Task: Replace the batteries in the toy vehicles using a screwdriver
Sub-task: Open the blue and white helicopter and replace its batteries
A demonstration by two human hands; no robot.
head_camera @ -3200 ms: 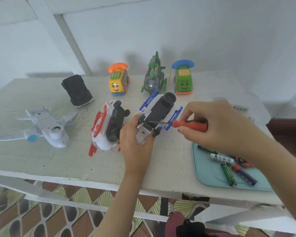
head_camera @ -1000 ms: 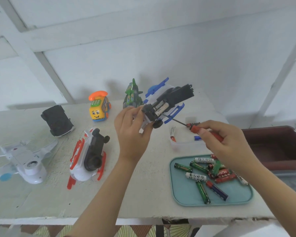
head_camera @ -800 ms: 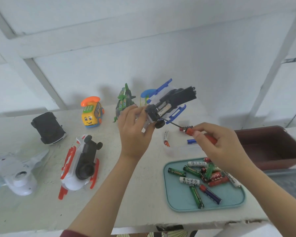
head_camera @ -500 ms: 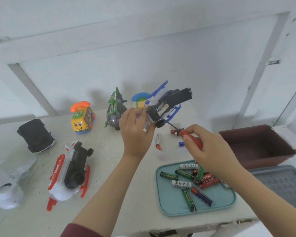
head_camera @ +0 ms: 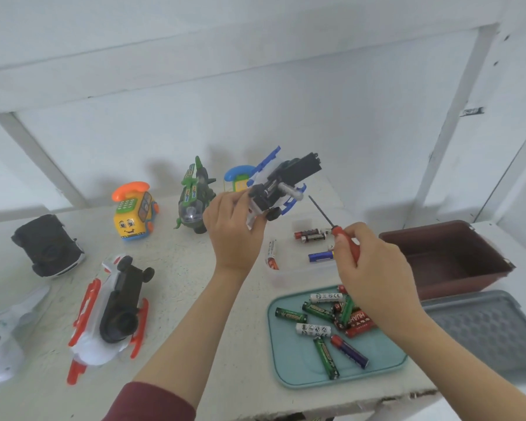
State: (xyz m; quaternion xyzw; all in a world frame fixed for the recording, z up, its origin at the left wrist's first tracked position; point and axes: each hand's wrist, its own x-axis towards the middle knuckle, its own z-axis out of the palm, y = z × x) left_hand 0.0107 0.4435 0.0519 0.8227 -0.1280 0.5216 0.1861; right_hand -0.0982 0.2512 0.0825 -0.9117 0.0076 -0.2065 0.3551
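Nearest, the tray (head_camera: 289, 360) carries loose batteries (head_camera: 312, 329), small smooth cylinders that I judge will roll and slip, so each is best pinched across its middle. Over the tray's far edge the right hand (head_camera: 374, 268) pinches the red handle of the screwdriver (head_camera: 325, 215), whose thin shaft points up and left with its tip in the air just short of the toy. Just beyond the tray a clear tub (head_camera: 286, 276) holds a few more batteries. Beyond the tray and to its left, the left hand (head_camera: 234, 229) grips the toy (head_camera: 286, 177) by its white end, fingers curled round it, raised off the table with the black underside facing the camera. The toy looks like light, stiff, hollow plastic. Its thin blue rails seem breakable, so the body is the place to hold. A silver cylinder (head_camera: 290, 191), probably a battery, juts from the open bay. I cannot tell where the bay's cover is. The left hand hides the toy's white end, the right hand covers some of the tray's batteries, and a blue-topped toy (head_camera: 239, 174) far beyond the tray is mostly blocked.
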